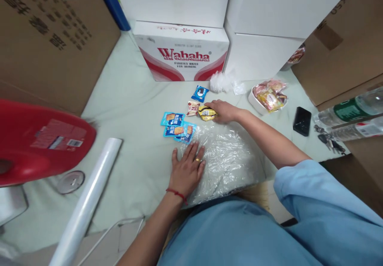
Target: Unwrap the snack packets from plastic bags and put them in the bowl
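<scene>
My left hand [188, 169] lies flat, fingers spread, on the near left edge of a sheet of clear plastic wrap [230, 158] spread on the pale cloth. My right hand [223, 111] reaches past the far edge of the wrap, its fingers closed on a yellow snack packet [207, 113]. Just left of that packet lies a small white and red packet [193, 108]. Three light blue packets [177, 125] lie in a cluster left of the wrap. A dark blue packet [200, 93] lies farther back.
A white bowl [254, 100] of wrapped snacks stands right of my right hand, a black phone [302, 120] beyond it, then keys [329, 140] and water bottles [350, 110]. A Wahaha carton [182, 52] and brown boxes ring the cloth. A roll of wrap [86, 202], a red stool [38, 140].
</scene>
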The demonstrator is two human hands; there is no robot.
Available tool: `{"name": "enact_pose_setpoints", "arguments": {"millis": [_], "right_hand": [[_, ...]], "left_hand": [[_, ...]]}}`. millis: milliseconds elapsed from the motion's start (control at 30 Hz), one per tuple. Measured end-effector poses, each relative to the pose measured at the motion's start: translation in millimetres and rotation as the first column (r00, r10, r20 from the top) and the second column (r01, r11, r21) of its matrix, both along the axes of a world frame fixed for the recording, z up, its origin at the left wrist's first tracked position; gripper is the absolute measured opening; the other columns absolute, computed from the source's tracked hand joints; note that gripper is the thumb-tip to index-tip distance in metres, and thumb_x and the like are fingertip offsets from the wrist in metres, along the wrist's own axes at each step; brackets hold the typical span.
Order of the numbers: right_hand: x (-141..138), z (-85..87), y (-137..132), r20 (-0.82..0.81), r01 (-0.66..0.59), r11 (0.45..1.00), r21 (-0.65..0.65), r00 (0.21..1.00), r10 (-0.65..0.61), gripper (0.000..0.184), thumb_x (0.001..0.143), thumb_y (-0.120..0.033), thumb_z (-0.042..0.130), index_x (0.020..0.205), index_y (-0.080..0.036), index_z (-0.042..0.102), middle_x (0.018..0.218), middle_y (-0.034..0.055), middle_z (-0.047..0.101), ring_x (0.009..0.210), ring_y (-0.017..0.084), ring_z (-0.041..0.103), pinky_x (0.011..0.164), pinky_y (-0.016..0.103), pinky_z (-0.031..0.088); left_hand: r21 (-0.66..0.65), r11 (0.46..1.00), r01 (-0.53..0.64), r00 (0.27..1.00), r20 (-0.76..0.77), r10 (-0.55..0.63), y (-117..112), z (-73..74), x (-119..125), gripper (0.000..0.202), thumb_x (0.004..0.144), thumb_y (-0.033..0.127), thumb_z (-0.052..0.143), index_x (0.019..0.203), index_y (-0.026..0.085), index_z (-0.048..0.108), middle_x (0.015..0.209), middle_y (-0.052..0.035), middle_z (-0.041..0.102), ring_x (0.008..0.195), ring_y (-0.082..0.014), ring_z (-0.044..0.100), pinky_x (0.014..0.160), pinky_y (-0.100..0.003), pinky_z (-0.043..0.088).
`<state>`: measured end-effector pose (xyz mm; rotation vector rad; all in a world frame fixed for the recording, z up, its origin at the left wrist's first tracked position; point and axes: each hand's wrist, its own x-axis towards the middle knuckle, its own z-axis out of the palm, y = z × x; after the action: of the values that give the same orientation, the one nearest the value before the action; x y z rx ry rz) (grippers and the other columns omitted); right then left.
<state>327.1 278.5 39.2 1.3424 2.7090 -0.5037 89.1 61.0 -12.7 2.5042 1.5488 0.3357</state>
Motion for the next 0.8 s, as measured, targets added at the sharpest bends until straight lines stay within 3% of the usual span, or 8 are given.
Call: {"name": "enact_pose_setpoints", "arguments": {"millis": [100, 200, 300, 400, 433, 500, 633, 800], "right_hand": [[15, 5.7, -11, -0.109, 0.091, 0.995, -0.041, 0.99, -0.095, 0.078, 0.082, -0.023, 0.073, 0.155, -0.014, 0.047, 0.141, 0.0187, 0.064, 0.123, 0.034, 0.061, 0.108, 0.046, 0.047], [40, 11.1, -22, -0.306, 0.314, 0.927, -0.207, 0.879, -0.366, 0.072, 0.083, -0.029, 0.074, 0.15, -0.016, 0.05, 0.132, 0.015, 0.07, 0.112, 0.03, 0.067, 0.1, 0.044, 0.054], [68, 13.0, -29, -0.42, 0.507, 0.677, -0.534, 0.536, -0.733, 0.047, 0.084, -0.032, 0.075, 0.127, -0.019, 0.064, 0.112, 0.0107, 0.075, 0.091, 0.025, 0.071, 0.078, 0.039, 0.063], [90, 16.0, -35, -0.329, 0.467, 0.38, -0.799, 0.19, -0.925, 0.027, 0.083, -0.025, 0.074, 0.107, -0.018, 0.067, 0.097, 0.0091, 0.076, 0.078, 0.021, 0.073, 0.064, 0.035, 0.064], [95, 18.2, -38, -0.306, 0.444, 0.324, -0.835, 0.114, -0.945, 0.023, 0.082, -0.022, 0.073, 0.104, -0.017, 0.067, 0.093, 0.0088, 0.077, 0.075, 0.021, 0.073, 0.061, 0.034, 0.064], [101, 24.7, -49, -0.306, 0.4, 0.29, -0.87, 0.025, -0.952, 0.019, 0.082, -0.019, 0.071, 0.101, -0.017, 0.068, 0.088, 0.0088, 0.077, 0.071, 0.02, 0.073, 0.056, 0.031, 0.064], [91, 39.4, -85, -0.351, 0.266, 0.357, -0.896, 0.07, -0.934, 0.026, 0.078, -0.027, 0.073, 0.101, -0.015, 0.071, 0.089, 0.0104, 0.079, 0.068, 0.021, 0.073, 0.048, 0.027, 0.061], [39, 38.3, -137, -0.278, 0.149, 0.363, -0.92, 0.405, -0.871, 0.038, 0.07, -0.035, 0.077, 0.103, -0.019, 0.07, 0.085, 0.0063, 0.078, 0.062, 0.021, 0.07, 0.042, 0.026, 0.054]], "left_hand": [[-0.003, 1.0, -0.004, 1.0, 0.005, 0.004, 0, 0.8, 0, 0.05, 0.108, 0.035, 0.042, 0.156, 0.029, 0.051, 0.168, -0.0103, 0.042, 0.154, -0.0294, 0.044, 0.129, -0.07, 0.008], [-0.001, 1.0, 0.003, 1.0, 0.018, -0.003, 0, 1.1, 0, 0.05, 0.107, 0.034, 0.042, 0.156, 0.03, 0.051, 0.168, -0.0104, 0.042, 0.153, -0.0296, 0.045, 0.129, -0.07, 0.008], [0.004, 1.0, 0.007, 1.0, 0.021, -0.007, 1, 0.0, -1, 0.05, 0.108, 0.035, 0.042, 0.156, 0.029, 0.051, 0.168, -0.0104, 0.042, 0.154, -0.0291, 0.044, 0.129, -0.07, 0.007], [0.008, 1.0, 0.002, 1.0, 0.018, -0.003, 1, -1.5, 0, 0.049, 0.107, 0.034, 0.042, 0.155, 0.028, 0.052, 0.168, -0.0106, 0.042, 0.154, -0.0293, 0.044, 0.128, -0.071, 0.006], [0.009, 1.0, 0.002, 1.0, 0.018, -0.002, 1, -1.9, 0, 0.049, 0.107, 0.034, 0.043, 0.154, 0.028, 0.053, 0.168, -0.0106, 0.042, 0.154, -0.0294, 0.044, 0.129, -0.071, 0.006], [0.008, 1.0, 0.001, 1.0, 0.023, -0.001, 1, -2.4, 0, 0.049, 0.107, 0.034, 0.043, 0.154, 0.028, 0.052, 0.168, -0.0105, 0.042, 0.154, -0.0294, 0.044, 0.129, -0.071, 0.006], [0.001, 1.0, -0.004, 0.999, 0.039, 0.004, 1, -2.1, 1, 0.05, 0.107, 0.036, 0.042, 0.156, 0.03, 0.051, 0.168, -0.0106, 0.043, 0.154, -0.029, 0.044, 0.129, -0.07, 0.005], [-0.012, 1.0, -0.007, 0.999, 0.041, 0.008, 0, -0.4, 2, 0.05, 0.108, 0.036, 0.042, 0.156, 0.029, 0.051, 0.169, -0.0107, 0.041, 0.155, -0.0292, 0.042, 0.129, -0.07, 0.005]]}}
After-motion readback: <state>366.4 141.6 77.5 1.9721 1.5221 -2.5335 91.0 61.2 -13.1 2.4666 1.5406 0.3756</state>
